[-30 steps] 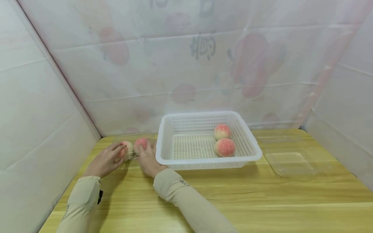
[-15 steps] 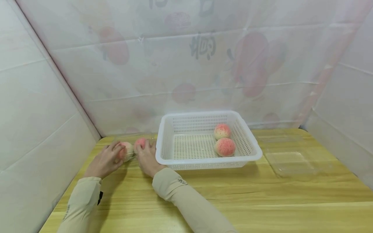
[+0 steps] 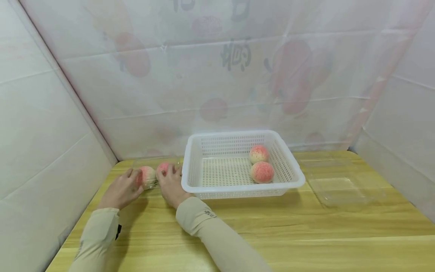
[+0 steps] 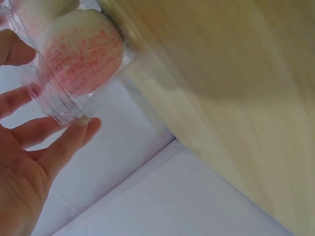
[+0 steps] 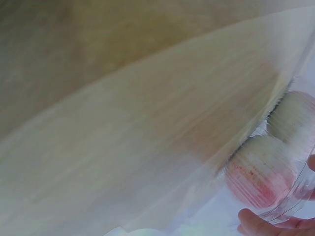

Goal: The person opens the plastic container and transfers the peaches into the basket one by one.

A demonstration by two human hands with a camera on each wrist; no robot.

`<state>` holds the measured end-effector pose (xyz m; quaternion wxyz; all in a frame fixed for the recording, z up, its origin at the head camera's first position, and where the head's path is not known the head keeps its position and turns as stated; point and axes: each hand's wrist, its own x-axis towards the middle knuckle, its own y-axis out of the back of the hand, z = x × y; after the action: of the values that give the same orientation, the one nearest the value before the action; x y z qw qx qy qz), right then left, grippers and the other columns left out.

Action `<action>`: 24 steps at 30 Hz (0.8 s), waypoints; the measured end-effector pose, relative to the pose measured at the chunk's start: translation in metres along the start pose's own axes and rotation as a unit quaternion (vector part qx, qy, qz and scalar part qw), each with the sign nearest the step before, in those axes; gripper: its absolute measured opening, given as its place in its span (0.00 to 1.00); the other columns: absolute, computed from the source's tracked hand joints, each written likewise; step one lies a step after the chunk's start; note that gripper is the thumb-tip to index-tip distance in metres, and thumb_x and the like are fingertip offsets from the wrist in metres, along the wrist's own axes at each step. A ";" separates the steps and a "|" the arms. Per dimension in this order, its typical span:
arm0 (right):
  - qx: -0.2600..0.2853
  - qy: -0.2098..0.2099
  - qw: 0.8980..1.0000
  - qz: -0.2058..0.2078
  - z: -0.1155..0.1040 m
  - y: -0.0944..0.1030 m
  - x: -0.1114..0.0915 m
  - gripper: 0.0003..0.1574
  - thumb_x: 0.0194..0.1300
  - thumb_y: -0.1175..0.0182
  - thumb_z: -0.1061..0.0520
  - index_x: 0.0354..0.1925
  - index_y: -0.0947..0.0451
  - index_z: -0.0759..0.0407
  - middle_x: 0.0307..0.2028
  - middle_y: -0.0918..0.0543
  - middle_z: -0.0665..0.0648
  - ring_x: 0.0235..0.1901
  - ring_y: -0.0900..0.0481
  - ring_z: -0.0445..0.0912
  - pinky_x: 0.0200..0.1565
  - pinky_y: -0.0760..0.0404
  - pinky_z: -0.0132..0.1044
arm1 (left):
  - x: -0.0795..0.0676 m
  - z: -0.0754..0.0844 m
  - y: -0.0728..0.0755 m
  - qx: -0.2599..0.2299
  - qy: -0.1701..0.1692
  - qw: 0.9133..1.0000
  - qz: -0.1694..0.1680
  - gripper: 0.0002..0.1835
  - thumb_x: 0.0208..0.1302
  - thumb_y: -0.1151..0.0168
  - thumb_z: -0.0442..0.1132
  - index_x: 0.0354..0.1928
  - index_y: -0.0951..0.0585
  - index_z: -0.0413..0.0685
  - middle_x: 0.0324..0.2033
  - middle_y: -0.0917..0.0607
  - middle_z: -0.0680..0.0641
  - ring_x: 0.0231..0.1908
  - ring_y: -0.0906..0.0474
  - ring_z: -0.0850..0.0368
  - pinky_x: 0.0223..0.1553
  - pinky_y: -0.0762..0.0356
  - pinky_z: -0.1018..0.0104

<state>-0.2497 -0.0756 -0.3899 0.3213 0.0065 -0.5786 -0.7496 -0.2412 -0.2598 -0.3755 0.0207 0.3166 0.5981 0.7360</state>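
We see the clear box [image 4: 58, 105] running left-to-right between left hand [image 3: 120, 189] and right hand [image 3: 171, 187], both half-curled, gripping it.

Near the far left corner of the bench [image 3: 306, 234], the left hand [image 3: 120, 190] and right hand [image 3: 172, 189] hide parts of the clear box [image 4: 58, 105] around the peaches [image 3: 148, 176]. Print on the right sleeve [image 3: 221, 232] is unreadably small. Toward the right edge, a clear tray [image 3: 336, 185] is blurred.

Lettering [image 3: 236, 54] on backdrop [image 3: 217, 83] and sleeves [image 3: 217, 232] is too indistinct to read
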 end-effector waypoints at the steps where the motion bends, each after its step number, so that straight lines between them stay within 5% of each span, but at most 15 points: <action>1: 0.001 -0.001 1.000 -0.004 0.000 0.001 0.000 0.18 0.68 0.55 0.48 0.52 0.37 0.53 0.49 0.32 0.65 0.43 0.26 0.60 0.44 0.22 0.46 | 0.000 0.000 0.000 0.004 -0.001 1.000 0.000 0.23 0.49 0.39 0.35 0.49 0.29 0.34 0.44 0.27 0.22 0.32 0.24 0.30 0.29 0.23 0.41; 10: -0.018 -0.012 1.000 0.012 -0.004 0.003 0.004 0.19 0.65 0.53 0.51 0.53 0.34 0.55 0.45 0.29 0.65 0.37 0.23 0.58 0.36 0.20 0.44 | 0.002 0.002 -0.008 0.051 -0.046 0.996 0.064 0.15 0.48 0.37 0.32 0.39 0.29 0.38 0.26 0.24 0.34 0.15 0.28 0.43 0.12 0.27 0.53; 17: -0.043 -0.007 0.999 0.000 -0.006 0.005 0.007 0.23 0.63 0.49 0.50 0.54 0.34 0.58 0.45 0.28 0.66 0.35 0.21 0.58 0.31 0.18 0.41 | 0.004 0.008 -0.006 0.094 -0.067 0.988 0.100 0.17 0.44 0.34 0.29 0.36 0.28 0.32 0.22 0.25 0.35 0.13 0.29 0.42 0.09 0.30 0.52; 24: -0.058 -0.025 0.998 0.015 -0.010 0.003 0.008 0.25 0.63 0.51 0.51 0.58 0.34 0.57 0.44 0.27 0.65 0.35 0.21 0.59 0.22 0.19 0.37 | 0.007 0.016 -0.004 0.109 -0.027 0.992 0.049 0.12 0.50 0.38 0.28 0.36 0.29 0.29 0.21 0.25 0.33 0.12 0.29 0.42 0.10 0.29 0.52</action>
<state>-0.2507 -0.0880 -0.3874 0.3172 -0.0396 -0.5422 -0.7771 -0.2404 -0.2417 -0.3749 -0.0342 0.3659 0.6575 0.6578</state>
